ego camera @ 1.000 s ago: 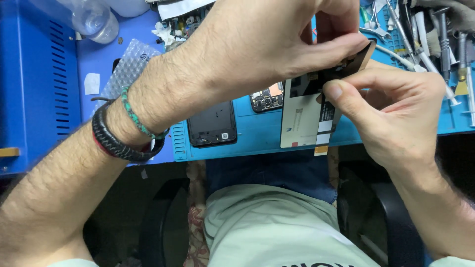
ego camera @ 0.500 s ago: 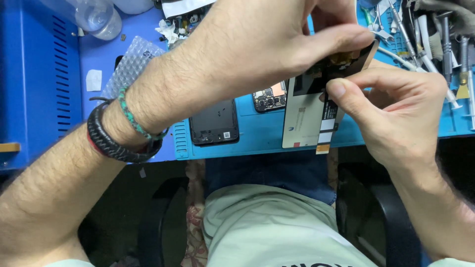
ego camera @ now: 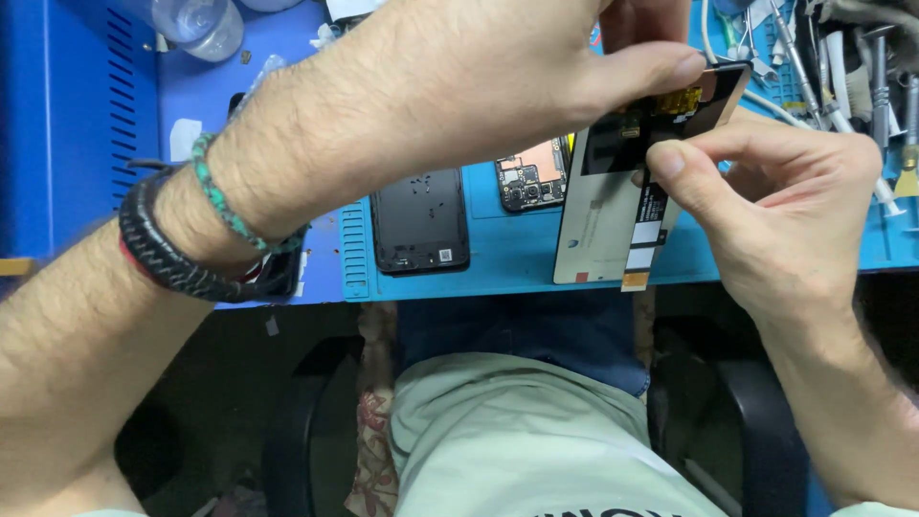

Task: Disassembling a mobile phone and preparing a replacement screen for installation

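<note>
Scene: A person seated at a blue repair bench (ego camera: 239, 86), seen from above, works on a phone display panel (ego camera: 622, 191) held over a teal work mat (ego camera: 498, 254).

Left hand: The left hand (ego camera: 479, 77) reaches across from the left side, its thumb (ego camera: 651, 72) pressed down on the panel's upper dark end, pinching that end against fingers hidden behind it.

Right hand: The right hand (ego camera: 775, 211) comes in from the right side, thumb and forefinger closed together on the panel's right edge, just above a flex ribbon (ego camera: 646, 235) that hangs from the panel toward the mat's near edge.

Display panel: Held tilted in the air between both hands, back side facing up, the lower part pale grey, the upper part black with a small yellow patch near the top.

Wrist: A black braided band (ego camera: 163, 254) and a green beaded bracelet (ego camera: 225, 196) sit on the left forearm.

On the mat: A black phone back cover (ego camera: 419, 220) lies flat near the mat's left edge; just beside it on the right, a phone body with exposed circuit board (ego camera: 531, 172) is partly hidden by the panel.

Far right: Screwdrivers and tweezers (ego camera: 862, 86) lie crowded along the bench.

Far left: A clear plastic bottle (ego camera: 196, 21) stands at the top edge.

Below: The person's pale green shirt (ego camera: 536, 440) and a black chair armrest (ego camera: 297, 421) show under the bench.
</note>
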